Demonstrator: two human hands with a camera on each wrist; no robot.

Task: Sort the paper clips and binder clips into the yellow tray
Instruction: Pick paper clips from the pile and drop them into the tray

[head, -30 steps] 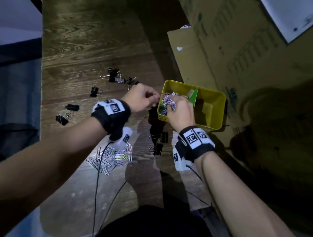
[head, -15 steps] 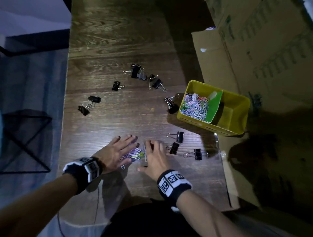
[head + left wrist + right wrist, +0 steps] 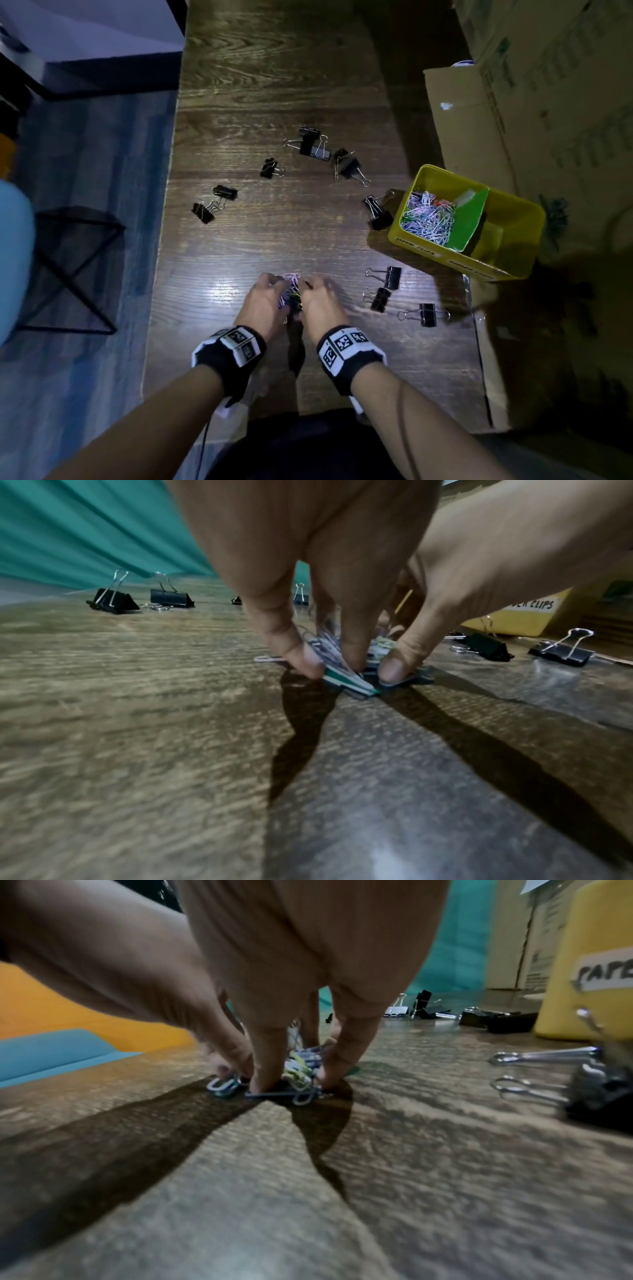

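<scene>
A small heap of coloured paper clips (image 3: 291, 284) lies near the table's front edge. My left hand (image 3: 270, 298) and right hand (image 3: 318, 298) close on it from both sides, fingertips curled down and pinching the clips (image 3: 346, 680) (image 3: 298, 1074) against the wood. The yellow tray (image 3: 421, 245) stands at the right, with a green divider (image 3: 469, 222) and more paper clips (image 3: 428, 217) in its left compartment. Several black binder clips lie loose: three (image 3: 390, 275) just right of my hands, one (image 3: 378, 212) against the tray, others (image 3: 310, 145) farther back.
Cardboard boxes (image 3: 548, 102) stand along the right side behind the tray. The table's left edge (image 3: 168, 240) drops to a blue floor with a black-framed stool (image 3: 68, 267). Two binder clips (image 3: 214, 202) lie near that edge.
A second ago both hands were at the tray's left compartment. They came back to the heap near the front edge, lay flat on it, and now their fingers have drawn together round it.
</scene>
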